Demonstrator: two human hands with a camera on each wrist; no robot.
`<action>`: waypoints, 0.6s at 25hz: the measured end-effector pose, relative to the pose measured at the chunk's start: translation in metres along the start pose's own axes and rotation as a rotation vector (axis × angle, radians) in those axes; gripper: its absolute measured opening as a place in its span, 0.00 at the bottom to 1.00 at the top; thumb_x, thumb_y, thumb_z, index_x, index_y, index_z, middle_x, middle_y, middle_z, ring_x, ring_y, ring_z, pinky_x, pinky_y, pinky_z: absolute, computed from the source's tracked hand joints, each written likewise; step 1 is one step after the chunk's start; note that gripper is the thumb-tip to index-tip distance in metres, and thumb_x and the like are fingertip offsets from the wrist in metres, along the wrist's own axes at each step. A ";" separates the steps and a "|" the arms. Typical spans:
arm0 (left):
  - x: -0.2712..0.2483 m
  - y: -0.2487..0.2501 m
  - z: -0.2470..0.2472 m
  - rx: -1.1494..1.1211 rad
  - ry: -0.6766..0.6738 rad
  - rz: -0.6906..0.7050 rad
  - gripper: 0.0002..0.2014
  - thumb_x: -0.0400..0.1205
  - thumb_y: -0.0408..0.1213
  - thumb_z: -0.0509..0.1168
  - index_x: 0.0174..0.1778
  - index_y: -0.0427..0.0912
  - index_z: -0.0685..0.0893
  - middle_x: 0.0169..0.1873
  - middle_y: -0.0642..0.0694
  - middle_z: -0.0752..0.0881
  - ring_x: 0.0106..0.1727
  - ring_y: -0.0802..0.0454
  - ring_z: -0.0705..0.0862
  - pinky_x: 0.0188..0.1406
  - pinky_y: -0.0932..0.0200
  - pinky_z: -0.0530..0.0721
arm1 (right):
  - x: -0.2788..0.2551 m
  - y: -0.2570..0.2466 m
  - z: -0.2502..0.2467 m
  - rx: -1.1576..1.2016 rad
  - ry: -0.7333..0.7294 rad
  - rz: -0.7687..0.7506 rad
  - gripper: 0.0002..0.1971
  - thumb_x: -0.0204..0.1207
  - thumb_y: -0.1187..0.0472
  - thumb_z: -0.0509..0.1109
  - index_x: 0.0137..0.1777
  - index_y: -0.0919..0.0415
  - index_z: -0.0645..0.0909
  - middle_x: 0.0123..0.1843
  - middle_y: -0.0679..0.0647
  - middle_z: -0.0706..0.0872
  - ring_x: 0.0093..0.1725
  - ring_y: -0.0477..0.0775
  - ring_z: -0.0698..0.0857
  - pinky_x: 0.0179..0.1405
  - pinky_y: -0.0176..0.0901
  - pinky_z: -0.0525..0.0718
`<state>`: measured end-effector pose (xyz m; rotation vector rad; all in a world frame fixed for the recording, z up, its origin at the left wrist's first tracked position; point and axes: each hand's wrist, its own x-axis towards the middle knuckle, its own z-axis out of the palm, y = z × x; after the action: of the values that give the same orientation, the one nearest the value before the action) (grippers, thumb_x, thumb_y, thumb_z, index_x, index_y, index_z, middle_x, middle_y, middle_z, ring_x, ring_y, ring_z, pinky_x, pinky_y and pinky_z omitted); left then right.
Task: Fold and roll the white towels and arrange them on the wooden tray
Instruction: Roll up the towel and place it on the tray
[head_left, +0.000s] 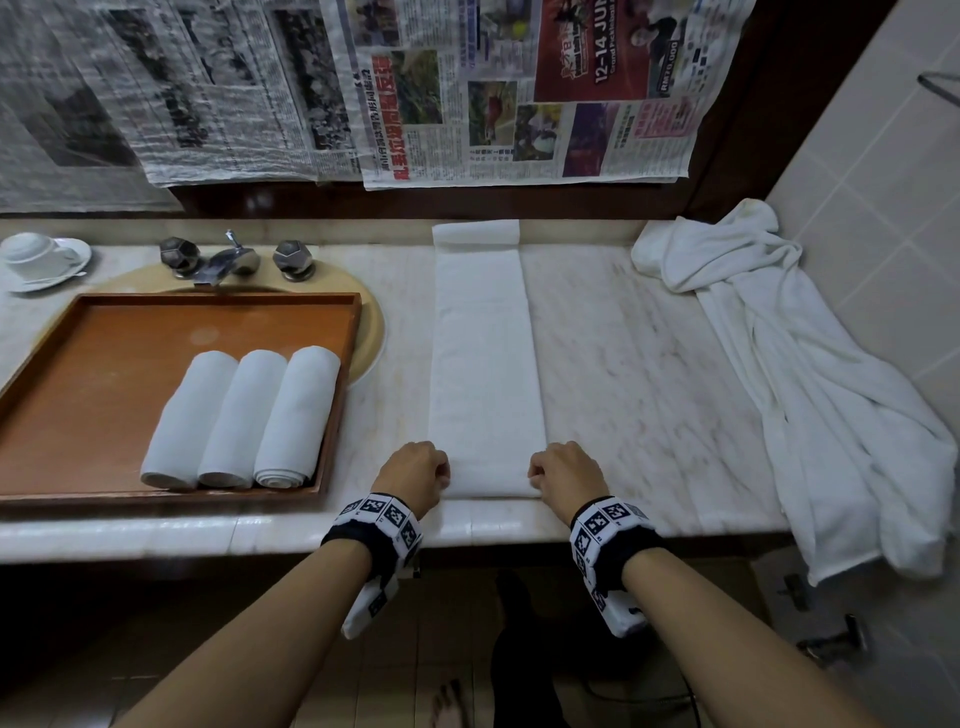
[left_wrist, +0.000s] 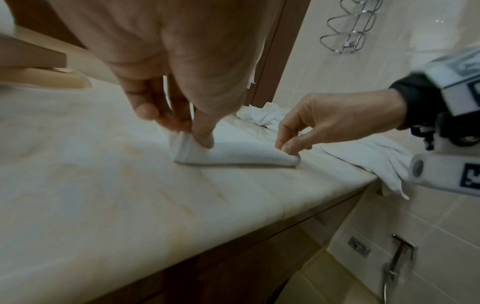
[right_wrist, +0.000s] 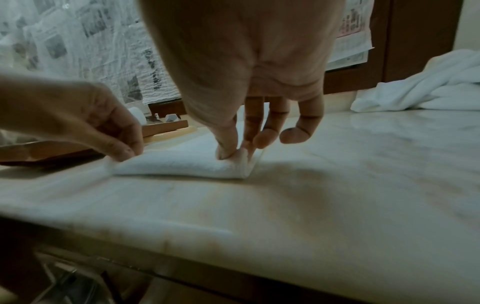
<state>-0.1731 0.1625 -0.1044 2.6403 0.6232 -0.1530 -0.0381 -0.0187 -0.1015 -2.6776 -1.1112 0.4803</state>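
Three rolled towels (head_left: 241, 418) lay side by side in the wooden tray (head_left: 62, 410) at the left of the frame; one folded towel (head_left: 483, 358) stretched as a long strip up the middle of the desk (head_left: 639, 353); one loose towel (head_left: 810, 358) sprawled crumpled at the right, trailing over the desk's edge. Two hands were in, both low in the frame at the strip's near end; the left hand (head_left: 413, 473) pinched the near left corner, its fingers (left_wrist: 205, 133) narrowed onto the cloth; the right hand (head_left: 566, 473) pinched the near right corner, thumb and fingers (right_wrist: 228, 150) closed on it, that edge lifted and curled over. One cup on a saucer (head_left: 41, 257) sat upper left.
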 end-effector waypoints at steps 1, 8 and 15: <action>0.001 0.002 0.001 0.018 0.018 0.024 0.05 0.81 0.32 0.67 0.47 0.42 0.88 0.46 0.47 0.84 0.49 0.48 0.83 0.48 0.55 0.82 | 0.001 -0.001 0.003 -0.012 0.021 -0.043 0.08 0.80 0.67 0.65 0.50 0.61 0.86 0.51 0.55 0.84 0.56 0.57 0.79 0.46 0.47 0.78; -0.014 0.006 0.018 0.077 0.064 0.111 0.10 0.78 0.37 0.64 0.46 0.38 0.90 0.47 0.44 0.86 0.50 0.45 0.82 0.46 0.52 0.83 | -0.016 -0.019 0.022 -0.052 0.006 -0.172 0.13 0.49 0.64 0.84 0.28 0.59 0.80 0.31 0.51 0.81 0.31 0.52 0.83 0.19 0.35 0.75; -0.003 0.009 0.009 0.193 0.013 0.161 0.12 0.82 0.40 0.62 0.51 0.39 0.87 0.49 0.44 0.84 0.57 0.46 0.77 0.52 0.56 0.77 | -0.005 -0.016 0.014 -0.159 0.092 -0.213 0.12 0.47 0.62 0.86 0.26 0.57 0.83 0.27 0.49 0.81 0.28 0.51 0.82 0.23 0.36 0.76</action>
<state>-0.1718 0.1497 -0.1081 2.8653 0.4160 -0.1556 -0.0572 -0.0098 -0.1086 -2.6383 -1.4403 0.2379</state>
